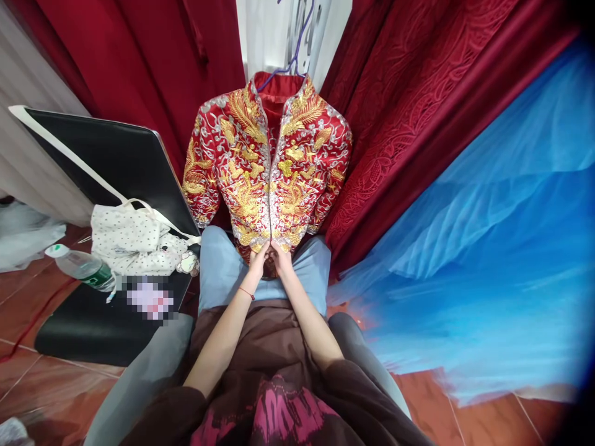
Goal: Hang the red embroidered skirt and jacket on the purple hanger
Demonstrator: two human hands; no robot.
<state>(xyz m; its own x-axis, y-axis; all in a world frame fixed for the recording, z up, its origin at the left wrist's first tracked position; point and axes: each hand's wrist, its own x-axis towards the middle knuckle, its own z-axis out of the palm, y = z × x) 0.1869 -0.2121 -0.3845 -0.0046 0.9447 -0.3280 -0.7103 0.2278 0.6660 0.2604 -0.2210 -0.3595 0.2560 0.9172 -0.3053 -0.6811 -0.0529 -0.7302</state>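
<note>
A red jacket (248,167) with gold and silver embroidery hangs in front of me on a purple hanger (295,61). Its stand-up collar is spread at the top, and the front edges come together lower down. At the bottom of the front opening, my left hand (258,259) pinches one side of the hem. My right hand (282,260) has hold of the other side, close beside it. Both thumbs lie near the centre line, while the fingertips are partly hidden behind the cloth. The hem rests between my knees.
Left of me stands a black chair (116,155) bearing a dotted white cloth bag (134,238), a water bottle (86,267) and a blurred item. Red curtains (125,56) hang behind the jacket. Blue tulle (502,266) spreads over the right side, above the tiled floor (432,402).
</note>
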